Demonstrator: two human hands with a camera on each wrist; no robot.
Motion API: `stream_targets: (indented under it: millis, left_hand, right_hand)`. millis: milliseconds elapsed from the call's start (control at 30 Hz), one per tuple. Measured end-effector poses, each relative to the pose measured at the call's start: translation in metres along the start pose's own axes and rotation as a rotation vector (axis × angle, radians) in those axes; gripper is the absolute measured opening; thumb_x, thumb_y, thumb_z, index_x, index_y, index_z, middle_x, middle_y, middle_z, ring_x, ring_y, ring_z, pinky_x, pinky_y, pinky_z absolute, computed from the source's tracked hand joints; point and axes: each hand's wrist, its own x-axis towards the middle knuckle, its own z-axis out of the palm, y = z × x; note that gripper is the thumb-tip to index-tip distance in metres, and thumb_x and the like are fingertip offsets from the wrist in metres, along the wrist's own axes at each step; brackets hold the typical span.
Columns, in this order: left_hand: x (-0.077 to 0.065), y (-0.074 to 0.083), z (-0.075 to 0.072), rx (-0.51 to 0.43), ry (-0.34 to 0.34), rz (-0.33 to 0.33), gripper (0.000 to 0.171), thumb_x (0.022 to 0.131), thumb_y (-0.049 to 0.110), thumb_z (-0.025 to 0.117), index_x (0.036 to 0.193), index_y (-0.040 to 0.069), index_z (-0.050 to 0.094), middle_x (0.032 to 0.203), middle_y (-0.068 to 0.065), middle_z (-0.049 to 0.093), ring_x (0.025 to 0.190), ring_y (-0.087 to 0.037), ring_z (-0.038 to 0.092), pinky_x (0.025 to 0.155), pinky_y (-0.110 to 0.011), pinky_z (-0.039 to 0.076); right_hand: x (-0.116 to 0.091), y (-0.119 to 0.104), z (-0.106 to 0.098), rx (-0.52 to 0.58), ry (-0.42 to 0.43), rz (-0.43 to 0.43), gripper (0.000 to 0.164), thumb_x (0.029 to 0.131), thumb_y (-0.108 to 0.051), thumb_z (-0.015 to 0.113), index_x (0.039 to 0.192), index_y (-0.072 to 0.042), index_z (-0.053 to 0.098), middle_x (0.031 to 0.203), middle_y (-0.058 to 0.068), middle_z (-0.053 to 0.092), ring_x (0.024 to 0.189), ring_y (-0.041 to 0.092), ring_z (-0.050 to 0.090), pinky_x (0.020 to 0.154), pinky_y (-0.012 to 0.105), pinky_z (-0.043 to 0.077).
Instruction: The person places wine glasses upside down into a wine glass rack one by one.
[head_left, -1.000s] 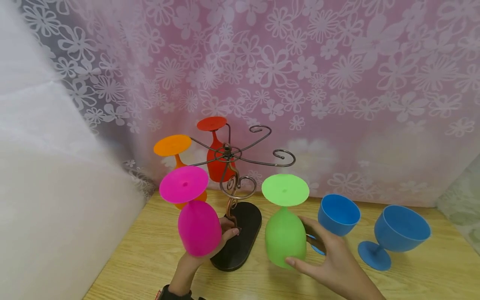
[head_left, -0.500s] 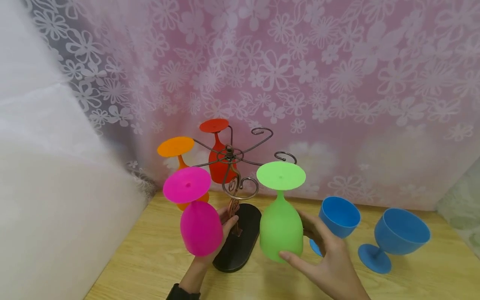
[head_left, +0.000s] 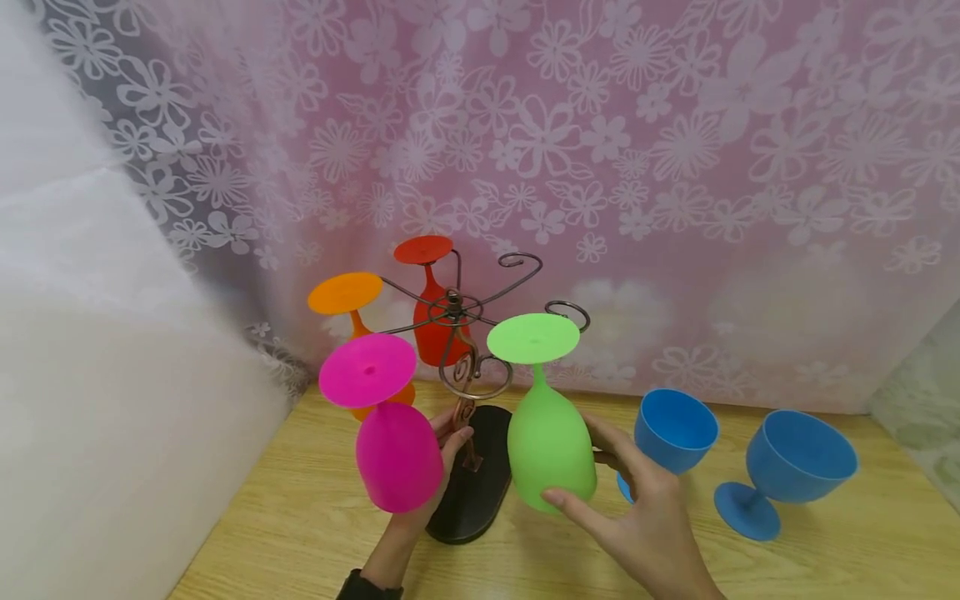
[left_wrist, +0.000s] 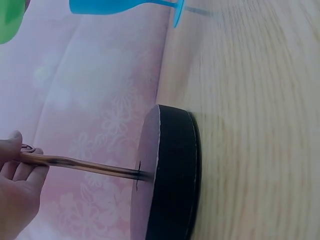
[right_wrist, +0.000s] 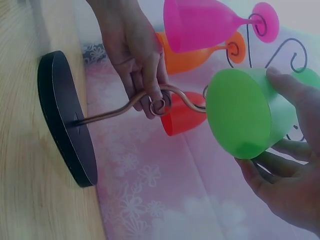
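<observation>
My right hand grips the bowl of a green goblet, held upside down in the air with its foot beside a curled hook of the wire glass rack. My left hand holds the rack's copper-coloured stem above its black base; the magenta goblet partly hides this hand in the head view. Upside down on the rack's hooks hang a magenta goblet, an orange goblet and a red goblet. In the right wrist view the green goblet's rim faces the camera.
Two blue goblets stand upright on the wooden table, right of my right hand. Behind the rack hangs a pink flowered curtain. A white sheet rises along the left side. Bare hooks stick out at the rack's back right.
My right hand has moved the green goblet up and to the left, closer to the rack's front hook. My left hand has slid slightly higher on the stem.
</observation>
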Motion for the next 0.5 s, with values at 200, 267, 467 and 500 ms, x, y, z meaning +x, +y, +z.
stream_targets:
  millis: [200,267,467,500]
  left_hand:
    - [-0.002,0.002,0.005,-0.011,-0.031,0.008,0.034,0.1,-0.008,0.057,0.132,-0.021,0.055,0.124,-0.034,0.065,0.11,-0.045,0.067,0.09,-0.038,0.059]
    - [-0.004,0.002,0.007,-0.023,-0.034,0.019,0.034,0.1,-0.009,0.057,0.131,-0.021,0.055,0.123,-0.035,0.065,0.11,-0.045,0.067,0.089,-0.038,0.06]
    - [-0.006,0.0,0.013,-0.023,-0.022,0.074,0.033,0.099,-0.01,0.057,0.131,-0.019,0.057,0.12,-0.033,0.066,0.106,-0.03,0.071,0.086,-0.032,0.06]
    - [-0.006,0.0,0.014,-0.026,-0.018,0.086,0.033,0.099,-0.01,0.057,0.131,-0.019,0.058,0.119,-0.033,0.067,0.105,-0.024,0.071,0.085,-0.029,0.06]
  right_hand:
    - [-0.001,-0.002,0.009,-0.003,-0.003,-0.03,0.086,0.07,-0.023,0.097,0.146,-0.021,0.057,0.135,-0.003,0.065,0.11,0.015,0.067,0.085,0.039,0.061]
    - [-0.001,-0.002,0.011,-0.008,-0.012,-0.037,0.085,0.071,-0.025,0.097,0.146,-0.02,0.056,0.135,-0.004,0.065,0.111,0.015,0.068,0.086,0.038,0.061]
    - [-0.005,-0.007,0.017,-0.004,-0.027,-0.037,0.084,0.072,-0.032,0.096,0.146,-0.018,0.057,0.134,-0.004,0.065,0.109,0.016,0.069,0.085,0.034,0.06]
    - [-0.005,-0.007,0.018,-0.002,-0.028,-0.038,0.085,0.072,-0.032,0.096,0.146,-0.019,0.056,0.135,-0.004,0.065,0.11,0.015,0.069,0.085,0.033,0.06]
